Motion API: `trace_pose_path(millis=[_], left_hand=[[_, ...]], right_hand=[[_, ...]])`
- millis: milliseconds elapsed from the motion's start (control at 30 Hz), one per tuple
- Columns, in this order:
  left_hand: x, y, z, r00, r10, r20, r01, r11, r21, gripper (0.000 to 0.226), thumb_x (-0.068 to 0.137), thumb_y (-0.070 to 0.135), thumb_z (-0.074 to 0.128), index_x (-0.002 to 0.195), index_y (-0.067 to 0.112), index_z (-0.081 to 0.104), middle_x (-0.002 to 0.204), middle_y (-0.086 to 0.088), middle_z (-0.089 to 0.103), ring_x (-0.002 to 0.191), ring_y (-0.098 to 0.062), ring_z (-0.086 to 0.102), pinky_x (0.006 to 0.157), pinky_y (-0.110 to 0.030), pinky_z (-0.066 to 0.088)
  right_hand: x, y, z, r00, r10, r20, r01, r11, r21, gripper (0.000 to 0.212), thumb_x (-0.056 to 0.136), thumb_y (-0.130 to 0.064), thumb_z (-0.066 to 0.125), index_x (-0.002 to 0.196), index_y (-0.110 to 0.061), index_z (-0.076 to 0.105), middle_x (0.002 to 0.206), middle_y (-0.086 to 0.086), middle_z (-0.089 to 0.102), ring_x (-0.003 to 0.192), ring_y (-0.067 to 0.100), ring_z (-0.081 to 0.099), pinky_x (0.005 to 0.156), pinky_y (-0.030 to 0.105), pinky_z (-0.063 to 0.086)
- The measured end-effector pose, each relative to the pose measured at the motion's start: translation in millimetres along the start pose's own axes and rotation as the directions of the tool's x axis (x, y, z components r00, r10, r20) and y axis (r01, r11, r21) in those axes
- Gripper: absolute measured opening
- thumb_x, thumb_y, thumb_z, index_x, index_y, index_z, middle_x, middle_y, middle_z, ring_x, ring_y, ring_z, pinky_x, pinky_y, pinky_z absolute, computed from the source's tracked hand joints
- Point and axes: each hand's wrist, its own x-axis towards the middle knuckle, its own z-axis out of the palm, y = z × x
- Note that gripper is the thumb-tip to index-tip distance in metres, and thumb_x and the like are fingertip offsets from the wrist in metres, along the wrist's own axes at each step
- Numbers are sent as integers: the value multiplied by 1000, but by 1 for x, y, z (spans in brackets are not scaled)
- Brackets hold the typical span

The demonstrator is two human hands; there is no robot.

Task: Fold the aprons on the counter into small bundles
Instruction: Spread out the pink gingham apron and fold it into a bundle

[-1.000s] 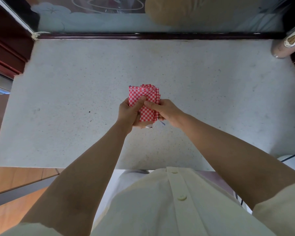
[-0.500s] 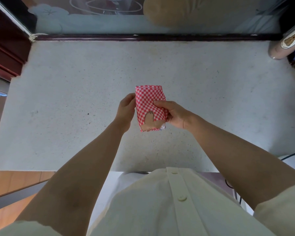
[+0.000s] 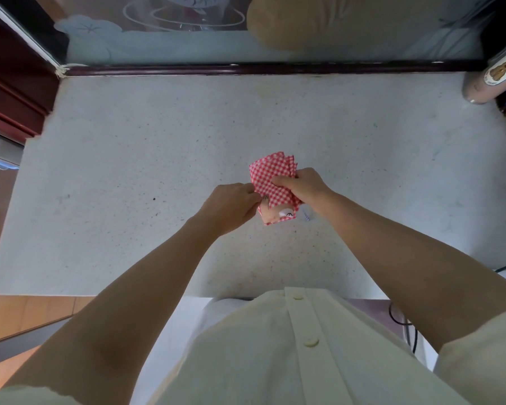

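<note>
Speckled pale stone counter (image 3: 129, 171) below. Red-and-white checked fabric apron (image 3: 268, 176) held over it: right hand (image 3: 301, 185) grips it, left hand (image 3: 231, 206) pinches its edge. Fanned layers may spring open if grip slackens.

Both hands, left (image 3: 231, 207) and right (image 3: 300, 185), grip a folded red-checked apron (image 3: 270, 179) above the speckled counter (image 3: 158, 159).

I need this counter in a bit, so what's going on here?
A person at the pale counter is folding a red-checked apron into a small bundle. The right hand grips it from the right, thumb across the front; the left hand pinches its lower left edge. It is already folded small, layered corners fanning out at the top. A bottle lies at the far right corner.
</note>
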Motion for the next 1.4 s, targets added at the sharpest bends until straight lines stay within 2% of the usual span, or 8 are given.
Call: trace_pose_path(millis=[200, 400, 500, 733, 1000, 1167, 1300, 1400], left_hand=[[20, 2, -7, 943, 331, -41, -330, 944, 18, 18, 94, 21, 56, 101, 10, 68, 98, -7, 63, 89, -23, 58, 73, -30, 44], [24, -3, -3, 950, 311, 36, -310, 950, -40, 22, 96, 23, 55, 110, 13, 68, 132, -12, 55, 130, -29, 46, 114, -35, 23], [25, 2, 0, 940, 276, 203, -270, 961, -56, 28, 103, 26, 40, 114, 13, 63, 128, -9, 59, 123, -23, 52, 119, -36, 15], [19, -1, 9, 938, 188, 292, -137, 973, -185, 22, 105, 32, 29, 107, 22, 48, 78, 0, 62, 62, -19, 56, 82, -45, 50], [10, -5, 12, 969, -53, 241, 108, 969, -220, 30, 106, 32, 29, 124, 22, 50, 90, 0, 64, 73, -17, 56, 70, -26, 38], [-4, -14, 19, 939, -271, 212, 305, 940, -151, 29, 106, 35, 26, 111, 19, 49, 79, 1, 58, 67, -14, 53, 66, -26, 39], [-2, -13, 24, 879, -466, 99, 476, 861, -178, 23, 105, 34, 26, 99, 20, 43, 68, 3, 53, 60, -15, 52, 59, -27, 38], [4, -12, 24, 777, -628, 32, 613, 745, -262, 25, 105, 31, 26, 96, 16, 44, 68, -4, 57, 62, -24, 57, 58, -35, 47]], right_hand=[[-3, 0, 8, 969, -16, 245, 109, 921, -373, 17, 89, -25, 67, 86, -8, 64, 95, 13, 70, 91, 30, 68, 85, 38, 57], [-13, -4, 10, 895, 28, 445, 225, 833, -505, 18, 83, -28, 76, 77, -22, 59, 80, -4, 61, 80, 13, 61, 72, 23, 48], [-14, -6, 14, 883, 22, 468, 254, 817, -518, 20, 80, -21, 79, 92, -16, 63, 88, 1, 66, 83, 17, 63, 71, 24, 49], [-9, -7, 16, 902, 44, 429, 247, 762, -599, 27, 79, -21, 79, 68, -20, 54, 69, -3, 58, 67, 15, 58, 57, 21, 42], [-7, -7, 25, 934, -55, 354, 255, 796, -549, 38, 75, -26, 81, 106, -12, 66, 99, 4, 68, 89, 21, 66, 78, 36, 58], [-3, -18, 14, 942, -213, 258, 325, 772, -547, 11, 90, -23, 66, 98, -16, 66, 86, -7, 58, 85, 14, 56, 69, 24, 40], [-4, -21, 19, 834, -517, 193, 479, 505, -718, 17, 91, -31, 66, 88, -15, 71, 74, -9, 55, 80, 11, 47, 87, 33, 36], [-10, -26, 27, 714, -676, 183, 618, 486, -618, 18, 92, -24, 64, 82, -9, 67, 67, -5, 55, 64, 10, 46, 76, 22, 39]])
